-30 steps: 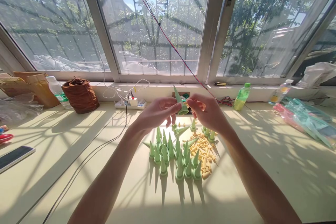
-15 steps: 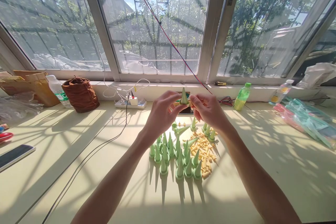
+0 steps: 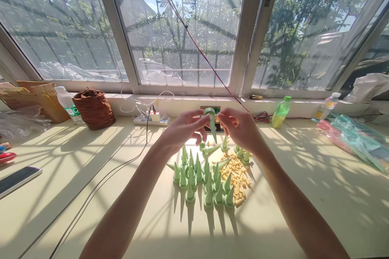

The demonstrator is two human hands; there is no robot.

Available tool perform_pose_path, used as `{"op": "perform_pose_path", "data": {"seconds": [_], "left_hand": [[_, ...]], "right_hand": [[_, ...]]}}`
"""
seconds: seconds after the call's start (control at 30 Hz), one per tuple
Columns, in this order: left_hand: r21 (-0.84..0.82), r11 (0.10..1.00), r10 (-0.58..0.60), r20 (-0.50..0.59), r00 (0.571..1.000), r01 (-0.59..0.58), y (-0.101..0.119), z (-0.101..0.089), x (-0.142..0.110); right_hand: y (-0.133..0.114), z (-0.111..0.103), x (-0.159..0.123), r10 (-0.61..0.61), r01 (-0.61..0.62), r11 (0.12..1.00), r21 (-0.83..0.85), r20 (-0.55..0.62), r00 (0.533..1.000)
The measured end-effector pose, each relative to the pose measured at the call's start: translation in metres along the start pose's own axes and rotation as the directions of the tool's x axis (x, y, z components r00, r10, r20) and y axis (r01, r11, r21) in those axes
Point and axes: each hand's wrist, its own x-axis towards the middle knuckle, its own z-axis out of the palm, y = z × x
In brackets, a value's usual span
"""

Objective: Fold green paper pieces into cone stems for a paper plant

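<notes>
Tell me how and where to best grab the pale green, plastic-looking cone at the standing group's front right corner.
Pinch the cone low on its tapered body, just above the wider base, from the near side. It stands upright, narrowing upward, so a low hold should slip less; matching cones stand behind and left, small yellow plastic-looking pieces lie right.

Apparent small workshop, sunlit worktable (image 3: 152, 214) beneath barred windows (image 3: 182, 48), clustered green cones (image 3: 208, 197), heaped yellow pieces (image 3: 238, 174), power strip (image 3: 141, 121) at back
</notes>
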Motion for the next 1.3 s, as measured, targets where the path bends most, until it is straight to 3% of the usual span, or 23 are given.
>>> {"op": "perform_pose_path", "data": {"seconds": [0.2,0.37,0.53,0.7,0.9,1.1,1.3], "left_hand": [[0.035,0.997,0.064,-0.048,0.997,-0.063,-0.004,0.003,0.003],[0.151,0.97,0.194,-0.016,0.981,-0.189,-0.007,0.003,0.004],[0.274,0.923,0.293,-0.041,0.955,-0.271,-0.012,0.006,0.007],[0.375,0.882,0.338,-0.079,0.938,-0.286,-0.016,0.008,0.008],[0.296,0.918,0.291,-0.055,0.955,-0.263,-0.016,0.003,0.009],[0.109,0.986,0.131,-0.019,0.991,-0.128,-0.011,0.0,0.006],[0.066,0.997,0.027,-0.02,0.999,-0.026,-0.014,0.002,0.006]], "right_hand": [[-0.003,0.001,0.0,0.027,-0.028,1.0,0.01,0.015,1.0],[-0.004,0.001,0.0,0.082,-0.086,0.983,0.16,0.026,0.996],[-0.003,0.001,0.0,0.187,-0.218,0.864,0.455,0.112,0.976],[-0.004,0.003,0.001,0.238,-0.288,0.771,0.567,0.163,0.958],[-0.001,0.007,0.002,0.225,-0.262,0.794,0.549,0.136,0.965],[0.0,0.008,0.0,0.172,-0.216,0.882,0.42,0.14,0.975],[-0.002,0.01,-0.002,0.154,-0.195,0.917,0.347,0.142,0.978]]}}
